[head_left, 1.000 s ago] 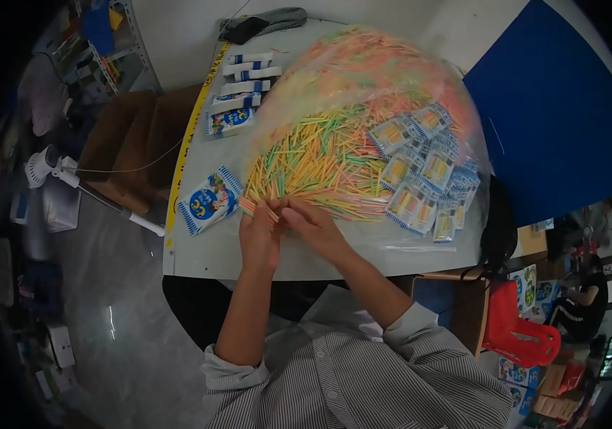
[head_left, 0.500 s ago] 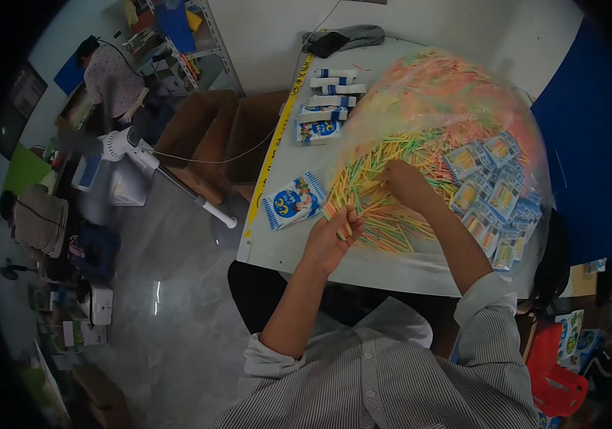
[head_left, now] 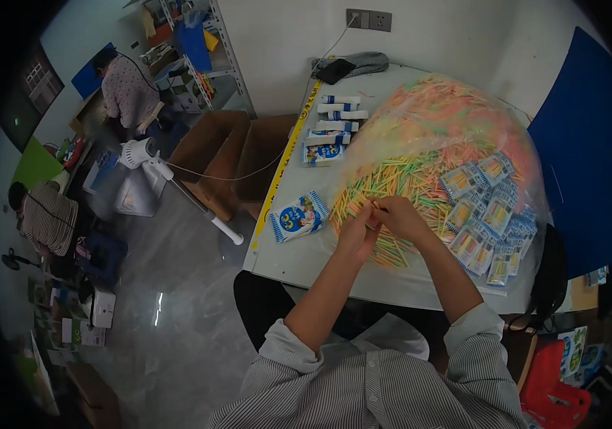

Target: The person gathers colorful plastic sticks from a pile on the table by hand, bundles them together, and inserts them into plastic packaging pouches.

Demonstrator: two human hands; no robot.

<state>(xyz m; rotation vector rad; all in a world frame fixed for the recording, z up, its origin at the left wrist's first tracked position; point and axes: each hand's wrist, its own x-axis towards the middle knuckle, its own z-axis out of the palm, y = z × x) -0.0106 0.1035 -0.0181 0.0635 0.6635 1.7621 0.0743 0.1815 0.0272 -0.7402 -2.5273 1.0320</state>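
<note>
Loose coloured sticks (head_left: 420, 187) in a clear plastic bag (head_left: 374, 139) across the middle of the desk (head_left: 277, 261), with long axes crossing many ways. Over their near-left part, left hand (head_left: 354, 232) and right hand (head_left: 400, 217) together at the fingertips; cannot tell any hold. By the left edge, a snack packet (head_left: 299, 217) slanted toward the far right corner. Bare room at the near-left corner and below the white packs (head_left: 337, 126).

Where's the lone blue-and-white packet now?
In the head view, the packet lies near the table's left edge, left of the left hand.
</note>
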